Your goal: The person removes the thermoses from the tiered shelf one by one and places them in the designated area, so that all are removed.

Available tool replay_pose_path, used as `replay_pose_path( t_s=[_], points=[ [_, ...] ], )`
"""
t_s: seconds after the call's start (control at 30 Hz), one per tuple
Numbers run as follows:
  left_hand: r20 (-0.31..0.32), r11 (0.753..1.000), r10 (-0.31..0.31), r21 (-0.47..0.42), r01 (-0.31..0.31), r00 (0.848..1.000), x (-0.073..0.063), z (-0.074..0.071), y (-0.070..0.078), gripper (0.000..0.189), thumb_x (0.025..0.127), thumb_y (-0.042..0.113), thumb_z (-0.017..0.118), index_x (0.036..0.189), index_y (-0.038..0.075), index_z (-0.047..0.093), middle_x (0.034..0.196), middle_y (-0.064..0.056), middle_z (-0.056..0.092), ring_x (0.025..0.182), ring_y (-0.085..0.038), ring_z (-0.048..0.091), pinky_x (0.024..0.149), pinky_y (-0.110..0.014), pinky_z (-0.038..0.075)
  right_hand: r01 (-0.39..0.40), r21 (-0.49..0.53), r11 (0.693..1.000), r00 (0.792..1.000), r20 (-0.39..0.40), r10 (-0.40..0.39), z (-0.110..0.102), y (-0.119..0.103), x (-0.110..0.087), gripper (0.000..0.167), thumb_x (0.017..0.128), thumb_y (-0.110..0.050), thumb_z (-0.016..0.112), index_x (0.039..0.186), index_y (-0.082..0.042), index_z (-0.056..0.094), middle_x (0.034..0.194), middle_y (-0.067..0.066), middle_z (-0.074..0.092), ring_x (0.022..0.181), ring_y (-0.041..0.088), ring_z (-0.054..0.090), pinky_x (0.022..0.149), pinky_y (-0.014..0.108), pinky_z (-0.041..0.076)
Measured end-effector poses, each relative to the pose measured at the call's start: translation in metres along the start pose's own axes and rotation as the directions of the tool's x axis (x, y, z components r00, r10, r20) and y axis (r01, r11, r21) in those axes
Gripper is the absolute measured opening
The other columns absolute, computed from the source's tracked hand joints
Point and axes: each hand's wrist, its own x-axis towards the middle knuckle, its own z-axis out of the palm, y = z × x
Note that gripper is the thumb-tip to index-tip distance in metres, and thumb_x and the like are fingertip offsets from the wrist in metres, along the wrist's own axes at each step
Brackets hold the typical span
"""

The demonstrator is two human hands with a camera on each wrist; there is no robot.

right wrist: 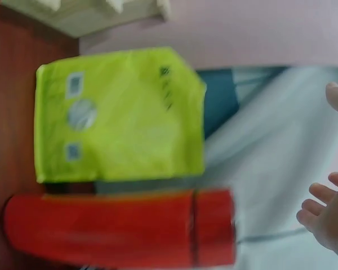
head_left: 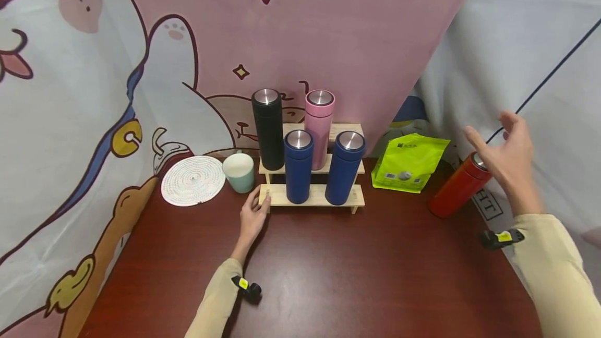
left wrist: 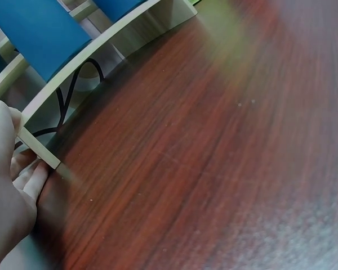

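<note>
At the left end of a stepped wooden rack [head_left: 277,194], my left hand [head_left: 252,217] grips the lowest shelf board, thumb near its front edge and fingers round the side. In the left wrist view some of those fingers [left wrist: 36,179] show beside the rack's short leg. Two blue thermos flasks [head_left: 298,171] stand on that lowest step. Behind them a black flask [head_left: 268,134] and a pink flask [head_left: 319,129] stand one step up. My right hand [head_left: 512,155], thumb and fingers spread, is raised by the lid of a red flask [right wrist: 118,228], apart from it.
Between rack and red flask sits a bright green pouch [head_left: 408,163]. A pale green cup [head_left: 240,173] and a round white woven mat [head_left: 193,180] are left of the rack. Printed cloth [head_left: 366,30] hangs behind and at both sides of the dark red-brown table [head_left: 375,270].
</note>
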Motion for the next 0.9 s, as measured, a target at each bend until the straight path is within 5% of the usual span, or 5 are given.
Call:
replay_pose_path(
  t_s=[0.33,0.9],
  points=[
    [-0.02,1.0,0.009,0.012,-0.008,1.0,-0.001,0.001,0.001,0.05,0.097,0.027,0.071,0.144,0.019,0.058,0.134,-0.018,0.066,0.126,-0.028,0.063,0.106,-0.047,0.05,0.09,0.082,0.993,0.996,0.022,-0.092,0.027,-0.066,0.018,0.08,0.094,-0.049,0.064,0.158,-0.021,0.026,0.165,0.009,0.03,0.153,0.029,0.025,0.128,0.044,0.019],
    [-0.057,0.999,0.051,0.019,-0.05,0.997,-0.003,0.006,-0.001,0.047,0.097,0.024,0.071,0.143,0.016,0.06,0.132,-0.016,0.068,0.122,-0.027,0.065,0.101,-0.046,0.054,0.229,0.244,0.942,0.966,0.059,-0.25,0.1,-0.123,0.017,0.081,0.094,-0.047,0.066,0.155,-0.01,0.03,0.16,0.014,0.038,0.15,0.026,0.033,0.125,0.044,0.027]
  ],
)
